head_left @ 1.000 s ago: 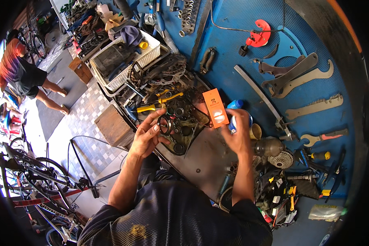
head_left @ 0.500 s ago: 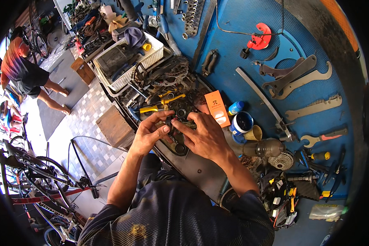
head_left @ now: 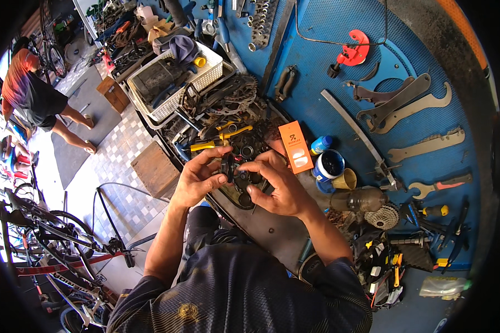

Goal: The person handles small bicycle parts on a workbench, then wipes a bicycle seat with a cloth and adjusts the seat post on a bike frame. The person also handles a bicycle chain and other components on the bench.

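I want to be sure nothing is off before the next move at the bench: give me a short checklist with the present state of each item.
1. Dark round part held: ok, between the left hand's thumb and fingers.
2. Right hand free of tools: ok, none shows in it.
3. Right index finger touching the part: cannot tell, its tip is very close.
4. Area beneath the hands uncluttered: not ok, loose round parts lie there.
5. Blue bottle clear of both hands: ok.
6. Other person clear of the bench: ok, off to the left.
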The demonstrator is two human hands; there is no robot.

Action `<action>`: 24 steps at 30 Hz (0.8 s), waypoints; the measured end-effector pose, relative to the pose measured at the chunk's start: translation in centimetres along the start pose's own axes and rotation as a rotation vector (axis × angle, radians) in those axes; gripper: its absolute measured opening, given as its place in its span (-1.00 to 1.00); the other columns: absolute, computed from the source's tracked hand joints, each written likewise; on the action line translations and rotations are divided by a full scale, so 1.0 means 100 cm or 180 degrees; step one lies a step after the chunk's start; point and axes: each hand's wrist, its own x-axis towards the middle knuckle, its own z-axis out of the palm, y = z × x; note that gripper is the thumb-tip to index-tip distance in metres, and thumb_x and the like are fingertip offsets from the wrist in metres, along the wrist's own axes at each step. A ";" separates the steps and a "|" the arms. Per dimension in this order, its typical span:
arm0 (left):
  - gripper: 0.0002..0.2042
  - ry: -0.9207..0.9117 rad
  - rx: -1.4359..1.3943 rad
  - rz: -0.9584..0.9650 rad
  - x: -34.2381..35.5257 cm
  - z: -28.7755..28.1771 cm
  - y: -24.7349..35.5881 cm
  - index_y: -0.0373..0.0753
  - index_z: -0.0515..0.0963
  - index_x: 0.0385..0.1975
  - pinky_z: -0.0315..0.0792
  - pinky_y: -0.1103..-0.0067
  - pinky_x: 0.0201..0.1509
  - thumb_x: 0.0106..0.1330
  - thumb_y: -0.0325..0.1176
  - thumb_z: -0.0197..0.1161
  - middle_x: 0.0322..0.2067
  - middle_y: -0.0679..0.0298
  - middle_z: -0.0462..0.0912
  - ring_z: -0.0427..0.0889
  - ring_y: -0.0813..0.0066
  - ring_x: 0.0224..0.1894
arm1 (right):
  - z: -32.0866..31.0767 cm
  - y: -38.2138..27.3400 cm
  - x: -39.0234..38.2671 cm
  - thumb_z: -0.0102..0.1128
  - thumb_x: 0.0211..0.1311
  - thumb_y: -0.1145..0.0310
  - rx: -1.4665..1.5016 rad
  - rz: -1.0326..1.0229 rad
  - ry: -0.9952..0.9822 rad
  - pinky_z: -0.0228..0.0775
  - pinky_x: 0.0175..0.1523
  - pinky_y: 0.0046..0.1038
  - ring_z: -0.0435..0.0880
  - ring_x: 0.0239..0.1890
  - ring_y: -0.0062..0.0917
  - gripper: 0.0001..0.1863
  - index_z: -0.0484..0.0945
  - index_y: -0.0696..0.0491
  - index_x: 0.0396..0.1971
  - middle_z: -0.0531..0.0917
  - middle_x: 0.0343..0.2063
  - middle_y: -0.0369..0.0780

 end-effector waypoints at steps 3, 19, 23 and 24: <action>-0.41 -0.0009 -0.0065 -0.0059 0.000 0.000 0.001 -0.35 0.37 0.40 0.65 0.43 0.17 0.37 -0.58 0.38 0.33 0.15 0.47 0.58 0.41 0.19 | 0.002 0.001 0.002 0.42 0.12 0.38 -0.1106 -0.0297 0.0177 0.46 0.10 -0.27 0.53 -0.09 -0.34 -0.38 0.60 -0.24 0.26 0.47 -0.14 -0.20; -0.35 -0.0494 0.0686 0.0300 0.008 -0.009 0.005 -0.24 0.45 0.37 0.56 0.55 0.20 0.25 -0.83 0.31 0.42 0.14 0.31 0.38 0.36 0.44 | 0.009 0.006 -0.008 0.42 0.26 0.28 0.1302 0.0639 -0.0453 0.45 -0.15 -0.54 0.52 -0.28 -0.62 -0.48 0.61 0.02 0.22 0.48 -0.24 -0.35; -0.36 -0.0521 0.0895 0.0356 0.009 -0.006 0.002 -0.21 0.47 0.35 0.56 0.55 0.23 0.24 -0.82 0.33 0.41 0.14 0.33 0.36 0.35 0.46 | 0.021 0.014 -0.017 0.31 0.35 0.33 0.3682 0.1490 -0.0558 0.38 -0.28 -0.59 0.46 -0.33 -0.67 -0.48 0.52 0.14 0.28 0.44 -0.31 -0.39; -0.36 -0.0540 0.0914 0.0416 0.010 -0.005 0.001 -0.20 0.48 0.34 0.56 0.55 0.24 0.25 -0.81 0.33 0.41 0.14 0.33 0.35 0.34 0.46 | 0.024 0.016 -0.019 0.28 0.36 0.34 0.4442 0.1664 -0.0520 0.37 -0.29 -0.59 0.44 -0.35 -0.67 -0.47 0.50 0.14 0.30 0.43 -0.32 -0.39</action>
